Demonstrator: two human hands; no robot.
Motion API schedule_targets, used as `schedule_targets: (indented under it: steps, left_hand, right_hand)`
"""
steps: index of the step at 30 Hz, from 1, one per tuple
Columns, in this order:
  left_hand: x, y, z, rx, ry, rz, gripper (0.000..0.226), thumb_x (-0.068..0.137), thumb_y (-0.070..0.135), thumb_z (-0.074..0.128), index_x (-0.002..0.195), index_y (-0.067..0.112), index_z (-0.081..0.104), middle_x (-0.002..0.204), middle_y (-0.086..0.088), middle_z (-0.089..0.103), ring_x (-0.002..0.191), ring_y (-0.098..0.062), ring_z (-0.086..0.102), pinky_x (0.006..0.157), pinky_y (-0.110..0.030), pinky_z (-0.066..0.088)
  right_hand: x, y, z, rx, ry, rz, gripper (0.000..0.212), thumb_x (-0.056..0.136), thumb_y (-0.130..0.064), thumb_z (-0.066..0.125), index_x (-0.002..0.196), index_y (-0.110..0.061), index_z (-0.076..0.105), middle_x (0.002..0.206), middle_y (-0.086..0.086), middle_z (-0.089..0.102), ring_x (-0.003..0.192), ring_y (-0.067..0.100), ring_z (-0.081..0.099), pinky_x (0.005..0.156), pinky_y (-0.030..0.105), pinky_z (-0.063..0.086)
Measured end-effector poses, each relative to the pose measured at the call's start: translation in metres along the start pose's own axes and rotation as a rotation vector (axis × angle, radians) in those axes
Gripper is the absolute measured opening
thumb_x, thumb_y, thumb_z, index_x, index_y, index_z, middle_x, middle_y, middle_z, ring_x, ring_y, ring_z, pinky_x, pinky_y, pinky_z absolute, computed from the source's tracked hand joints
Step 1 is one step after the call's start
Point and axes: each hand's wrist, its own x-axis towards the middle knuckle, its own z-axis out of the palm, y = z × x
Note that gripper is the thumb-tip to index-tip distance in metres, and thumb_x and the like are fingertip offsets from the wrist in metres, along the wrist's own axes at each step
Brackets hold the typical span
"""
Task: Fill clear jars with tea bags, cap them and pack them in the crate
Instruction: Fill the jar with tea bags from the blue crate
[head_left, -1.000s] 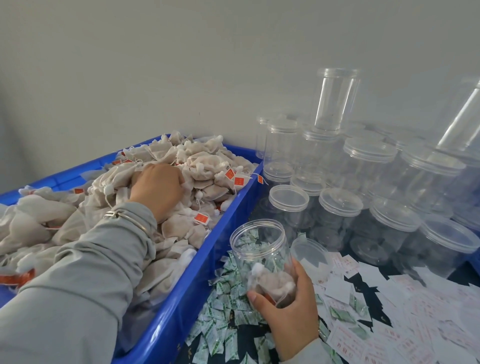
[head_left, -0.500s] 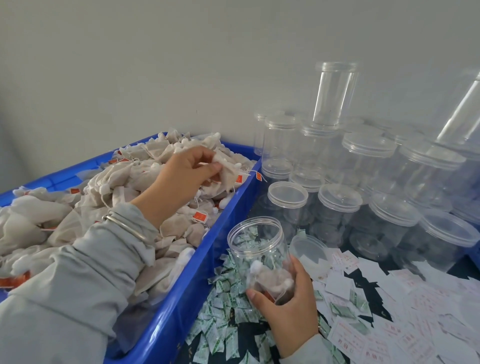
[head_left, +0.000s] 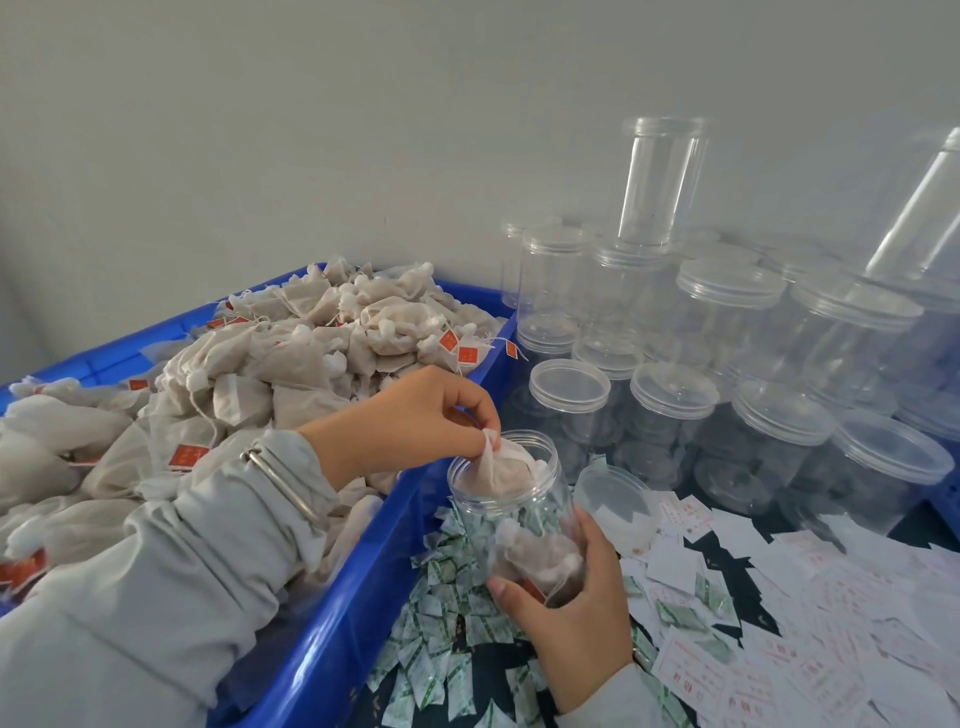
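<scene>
An open clear jar (head_left: 511, 506) stands tilted beside the blue crate (head_left: 363, 587). My right hand (head_left: 576, 613) grips its lower part from below. A tea bag lies at the jar's bottom. My left hand (head_left: 410, 421) pinches a second tea bag (head_left: 506, 460) by its corner at the jar's mouth, the bag partly inside. The crate holds a heap of beige tea bags (head_left: 291, 358) with red tags. A loose clear lid (head_left: 615, 501) lies just right of the jar.
Several capped clear jars (head_left: 727, 374) are stacked at the back right against the wall, one tall open jar (head_left: 660, 182) on top. Small green-and-white sachets (head_left: 441, 634) and white-and-red paper labels (head_left: 779, 649) litter the dark tabletop.
My left hand lifted a tea bag out of the crate heap and carried it right to the jar's mouth. My right hand kept hold of the jar.
</scene>
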Motion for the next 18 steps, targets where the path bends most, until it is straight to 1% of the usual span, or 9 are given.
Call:
schedule_targets:
  steps: [2,4,6,8,9,11,13,15,18]
  left_hand:
    - [0.000,0.000,0.001,0.003,-0.008,0.001,0.015,0.080,0.007,0.069,0.075,0.020,0.073,0.082,-0.002,0.073,0.083,-0.016,0.070,0.084,-0.027,0.055]
    - [-0.001,0.000,0.001,0.020,-0.019,-0.001,0.015,0.081,0.004,0.066,0.078,0.017,0.073,0.083,-0.001,0.074,0.085,-0.016,0.071,0.087,-0.028,0.055]
    - [-0.001,0.001,0.001,0.024,-0.026,-0.002,0.019,0.083,0.000,0.061,0.080,0.015,0.070,0.081,0.002,0.075,0.084,-0.011,0.071,0.086,-0.026,0.055]
    - [-0.001,0.001,0.000,0.027,-0.011,0.006,0.020,0.084,-0.002,0.059,0.080,0.015,0.069,0.081,0.002,0.075,0.084,-0.008,0.071,0.085,-0.023,0.055]
    - [-0.001,0.001,0.000,0.029,-0.001,0.009,0.020,0.084,-0.002,0.060,0.079,0.016,0.069,0.081,0.002,0.075,0.084,-0.008,0.071,0.085,-0.024,0.054]
    - [-0.001,0.000,-0.001,0.037,0.013,0.017,0.022,0.084,-0.001,0.061,0.078,0.018,0.069,0.081,0.001,0.075,0.083,-0.008,0.071,0.086,-0.024,0.053]
    - [-0.001,0.000,-0.002,0.046,0.037,0.022,0.025,0.084,-0.001,0.061,0.076,0.021,0.069,0.079,0.002,0.075,0.081,-0.006,0.070,0.082,-0.017,0.052]
    - [0.000,-0.001,-0.004,0.050,0.116,0.038,0.029,0.084,-0.001,0.061,0.072,0.024,0.068,0.076,0.005,0.074,0.076,-0.003,0.069,0.074,-0.010,0.049]
    - [0.004,-0.006,-0.013,0.098,0.357,0.045,0.031,0.081,0.002,0.064,0.068,0.030,0.067,0.076,0.007,0.071,0.073,-0.005,0.066,0.068,-0.009,0.050]
  right_hand:
    - [0.000,0.000,0.000,-0.003,0.002,-0.004,0.083,0.054,-0.011,0.090,0.106,-0.052,0.040,0.121,-0.028,0.042,0.111,-0.008,0.042,0.091,0.014,0.033]
    - [0.000,0.000,0.001,-0.010,0.006,-0.012,0.084,0.054,-0.011,0.090,0.106,-0.052,0.040,0.122,-0.027,0.043,0.112,-0.009,0.043,0.092,0.014,0.034]
    - [0.000,0.002,0.001,-0.011,0.008,-0.014,0.084,0.053,-0.011,0.091,0.107,-0.052,0.041,0.123,-0.025,0.044,0.112,-0.011,0.044,0.092,0.014,0.036]
    - [0.001,0.003,0.001,-0.006,0.004,-0.011,0.083,0.053,-0.012,0.091,0.107,-0.052,0.042,0.123,-0.027,0.045,0.109,-0.019,0.042,0.085,0.008,0.037]
    - [0.001,0.004,0.001,-0.004,0.002,-0.011,0.082,0.053,-0.012,0.091,0.107,-0.052,0.043,0.123,-0.027,0.045,0.108,-0.022,0.041,0.083,0.007,0.037]
    - [0.000,0.005,0.001,-0.006,0.000,-0.013,0.082,0.053,-0.014,0.091,0.108,-0.053,0.043,0.124,-0.028,0.045,0.111,-0.020,0.040,0.086,0.010,0.036]
    - [0.000,0.006,0.001,-0.011,0.001,-0.013,0.083,0.053,-0.015,0.091,0.108,-0.054,0.042,0.124,-0.028,0.044,0.113,-0.017,0.040,0.086,0.010,0.035]
    - [0.001,0.006,0.000,-0.012,0.000,-0.010,0.083,0.053,-0.016,0.091,0.108,-0.055,0.042,0.124,-0.029,0.043,0.112,-0.020,0.039,0.082,0.006,0.036]
    - [0.001,0.006,0.000,0.001,-0.006,-0.002,0.084,0.053,-0.018,0.091,0.109,-0.056,0.041,0.125,-0.028,0.043,0.108,-0.023,0.039,0.080,0.006,0.036]
